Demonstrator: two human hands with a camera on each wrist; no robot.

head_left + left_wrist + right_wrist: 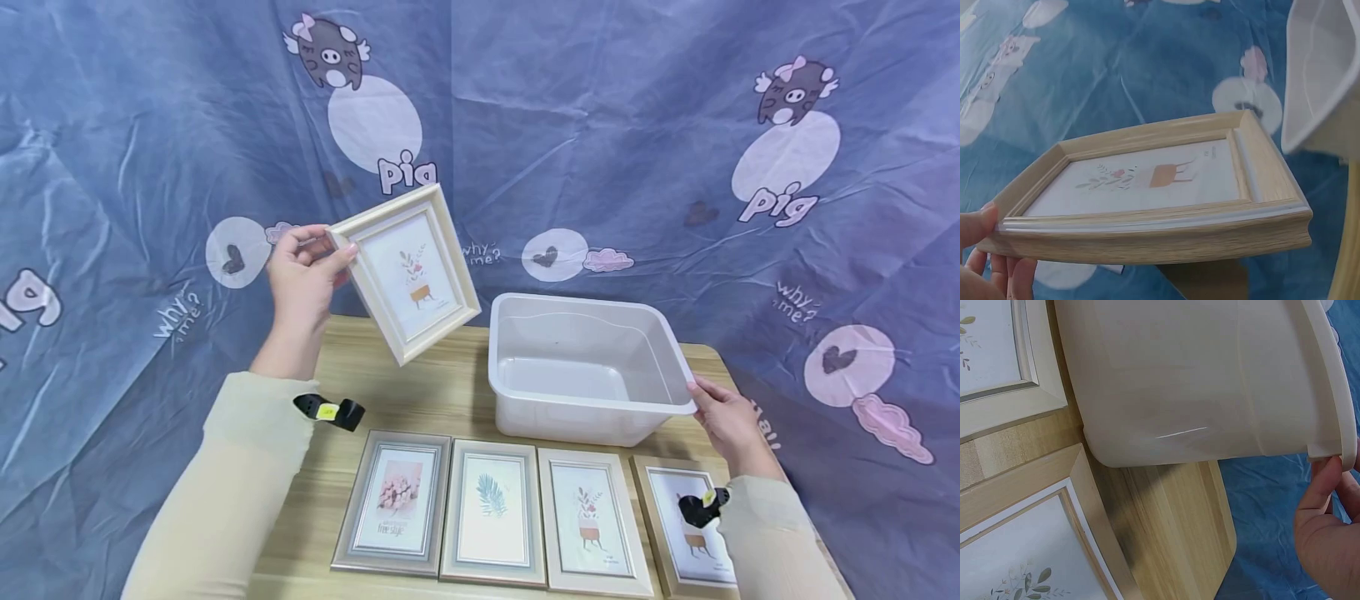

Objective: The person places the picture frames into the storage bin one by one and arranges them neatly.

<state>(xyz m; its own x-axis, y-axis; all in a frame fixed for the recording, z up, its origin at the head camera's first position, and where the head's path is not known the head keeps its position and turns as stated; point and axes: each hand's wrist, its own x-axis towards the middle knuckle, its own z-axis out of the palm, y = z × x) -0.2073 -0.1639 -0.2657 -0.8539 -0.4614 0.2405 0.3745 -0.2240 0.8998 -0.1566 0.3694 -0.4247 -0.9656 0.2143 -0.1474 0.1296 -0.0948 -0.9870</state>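
Note:
A light wood picture frame (407, 271) with a plant print is held tilted in the air by my left hand (302, 271), thumb on its front and fingers behind. In the left wrist view the picture frame (1147, 178) shows its thick side edge, and my left hand (991, 256) pinches one corner. My right hand (729, 417) grips the rim of a pale plastic bin (570, 421) at its right front corner. In the right wrist view my right hand (1329, 525) pinches the rim of the bin (1172, 381) from below.
A row of picture frames lies on the wooden table (337, 333): a pink flower one (397, 500), a blue leaf one (492, 512), a plant one (592, 521) and another plant one (693, 542) partly behind my right wrist. A blue patterned cloth (517, 150) hangs behind.

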